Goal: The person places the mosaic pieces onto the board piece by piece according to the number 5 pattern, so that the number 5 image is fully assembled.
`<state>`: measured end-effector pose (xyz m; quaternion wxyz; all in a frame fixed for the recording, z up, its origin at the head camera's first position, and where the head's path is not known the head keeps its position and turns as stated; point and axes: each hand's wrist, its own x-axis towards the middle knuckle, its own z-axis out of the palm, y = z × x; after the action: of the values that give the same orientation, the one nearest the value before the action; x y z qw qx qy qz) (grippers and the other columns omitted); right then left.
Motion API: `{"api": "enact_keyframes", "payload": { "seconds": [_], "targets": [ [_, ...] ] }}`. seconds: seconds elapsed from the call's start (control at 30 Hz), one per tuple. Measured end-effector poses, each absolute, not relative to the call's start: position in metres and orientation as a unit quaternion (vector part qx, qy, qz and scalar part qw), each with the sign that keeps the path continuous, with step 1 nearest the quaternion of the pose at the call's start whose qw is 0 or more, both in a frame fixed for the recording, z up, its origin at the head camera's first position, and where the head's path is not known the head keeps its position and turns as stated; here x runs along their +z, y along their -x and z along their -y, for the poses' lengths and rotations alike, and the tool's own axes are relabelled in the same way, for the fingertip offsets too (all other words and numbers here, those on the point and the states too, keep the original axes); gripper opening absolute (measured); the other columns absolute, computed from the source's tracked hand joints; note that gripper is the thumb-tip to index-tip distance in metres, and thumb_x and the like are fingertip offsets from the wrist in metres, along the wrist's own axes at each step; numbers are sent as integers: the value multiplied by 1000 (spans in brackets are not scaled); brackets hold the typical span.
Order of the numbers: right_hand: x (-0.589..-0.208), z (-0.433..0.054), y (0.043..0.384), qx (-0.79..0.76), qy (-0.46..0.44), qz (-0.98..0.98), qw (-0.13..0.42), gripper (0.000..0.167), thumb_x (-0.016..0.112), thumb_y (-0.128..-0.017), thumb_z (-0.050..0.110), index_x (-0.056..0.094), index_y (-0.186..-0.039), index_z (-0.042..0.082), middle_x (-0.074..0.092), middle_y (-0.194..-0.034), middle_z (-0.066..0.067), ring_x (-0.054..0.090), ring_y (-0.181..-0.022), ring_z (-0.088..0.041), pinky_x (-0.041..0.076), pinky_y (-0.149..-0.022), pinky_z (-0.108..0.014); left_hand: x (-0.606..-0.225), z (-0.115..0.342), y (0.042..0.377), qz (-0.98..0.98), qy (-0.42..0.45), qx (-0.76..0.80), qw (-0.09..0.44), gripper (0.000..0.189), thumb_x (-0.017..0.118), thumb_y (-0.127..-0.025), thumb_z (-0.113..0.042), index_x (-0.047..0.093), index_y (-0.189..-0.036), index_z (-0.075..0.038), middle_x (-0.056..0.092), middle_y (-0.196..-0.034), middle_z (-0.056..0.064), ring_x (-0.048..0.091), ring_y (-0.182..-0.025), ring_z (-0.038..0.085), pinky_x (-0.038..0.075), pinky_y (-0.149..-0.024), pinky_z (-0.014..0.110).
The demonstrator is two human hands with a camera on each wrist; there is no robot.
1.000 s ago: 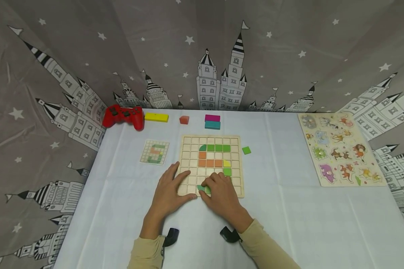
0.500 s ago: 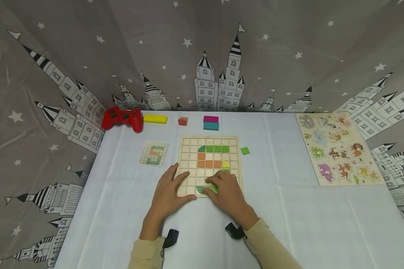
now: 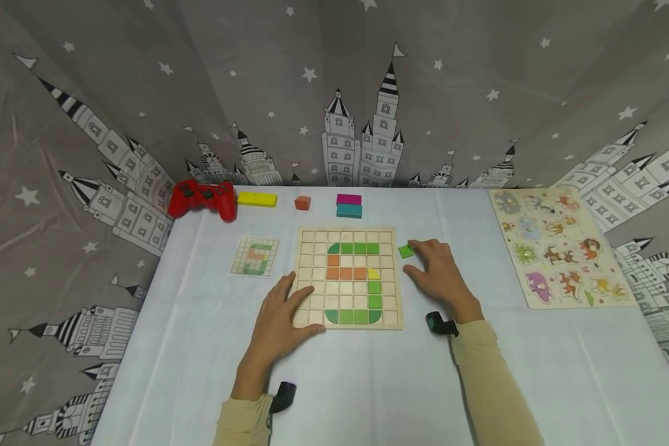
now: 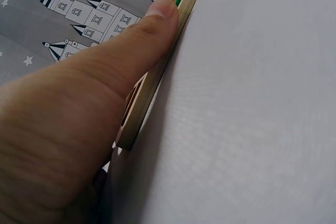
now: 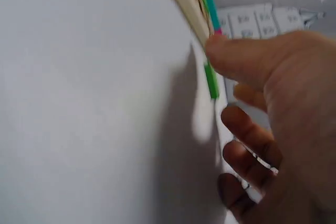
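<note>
A square wooden grid board (image 3: 307,261) lies on the white table, with green, orange and yellow tiles set in an S-like shape. My left hand (image 3: 280,317) rests spread at its near left corner. In the left wrist view the thumb (image 4: 139,40) touches the board's edge. Right of the board lies a loose green square tile (image 3: 405,251). My right hand (image 3: 441,274) reaches over it, a fingertip touching its far corner, the thumb apart from it. The right wrist view shows this green tile (image 5: 211,81) flat on the cloth, beyond the thumb (image 5: 236,59).
A small pattern card (image 3: 255,256) lies left of the board. Behind stand a red game controller (image 3: 203,199), a yellow block (image 3: 257,199), an orange block (image 3: 303,202), and magenta (image 3: 349,199) and teal (image 3: 349,211) blocks. An animal puzzle board (image 3: 560,248) lies far right.
My right hand has left the board's near row, where a rounded dark green tile now shows at the right end, and moved right to the loose green tile. The left hand stays put.
</note>
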<state>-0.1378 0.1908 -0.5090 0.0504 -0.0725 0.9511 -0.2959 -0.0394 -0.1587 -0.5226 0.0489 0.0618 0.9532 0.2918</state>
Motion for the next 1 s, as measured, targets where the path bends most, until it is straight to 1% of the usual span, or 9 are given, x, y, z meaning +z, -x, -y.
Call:
{"api": "enact_keyframes", "payload": {
  "seconds": [0.1,0.23,0.3,0.4,0.5,0.57,0.73,1.0],
  "targets": [
    [-512,-200,147,-306,80,-946,65,60,70,-96,28,51,-149,10,57,-137,-20,46,-129,-38,41,-111,-56,-523,159,39,-954,-66,290,48,87,85,-71,-61,56,-146,-26,25,-169,10,20,-157,37,25,-123,63],
    [-514,-201,154,-318,89,-942,62,57,68,-95,24,52,-148,9,57,-135,-22,46,-127,-41,40,-110,-58,-521,159,39,-953,-71,290,43,88,85,-72,-60,56,-146,-25,26,-169,11,21,-156,38,25,-122,64],
    [-516,-199,156,-318,88,-943,53,54,67,-95,23,56,-146,10,58,-134,-22,47,-125,-40,40,-109,-58,-520,160,39,-952,-71,294,41,87,86,-71,-59,56,-146,-24,26,-169,12,21,-156,38,25,-122,64],
    [-520,-197,156,-316,75,-945,37,46,68,-94,25,63,-137,10,61,-131,-20,49,-121,-38,42,-105,-55,-520,160,39,-951,-71,298,42,87,86,-72,-58,57,-145,-23,26,-168,12,22,-156,39,24,-122,65],
    [-525,-195,153,-313,60,-948,14,39,69,-94,28,68,-128,9,64,-125,-18,52,-115,-36,44,-99,-52,-521,160,39,-952,-71,295,46,86,86,-72,-59,56,-146,-24,26,-169,12,21,-156,39,25,-122,65],
    [-528,-194,151,-312,54,-949,0,37,71,-94,29,70,-124,8,66,-120,-17,53,-110,-34,45,-95,-50,-522,160,39,-952,-70,293,49,87,85,-72,-59,56,-146,-24,26,-169,12,21,-156,39,25,-122,65],
    [-532,-194,146,-316,56,-947,-26,35,73,-93,29,72,-121,7,67,-114,-16,54,-103,-32,45,-89,-47,-522,161,38,-951,-63,298,54,88,85,-72,-60,56,-146,-24,25,-169,11,20,-157,37,24,-123,64],
    [-533,-191,143,-341,52,-938,-37,34,75,-92,29,72,-119,8,66,-111,-14,52,-101,-30,43,-87,-45,-520,160,38,-951,-67,297,50,87,86,-71,-59,57,-146,-23,26,-169,12,20,-157,38,23,-123,64]
  ]
}}
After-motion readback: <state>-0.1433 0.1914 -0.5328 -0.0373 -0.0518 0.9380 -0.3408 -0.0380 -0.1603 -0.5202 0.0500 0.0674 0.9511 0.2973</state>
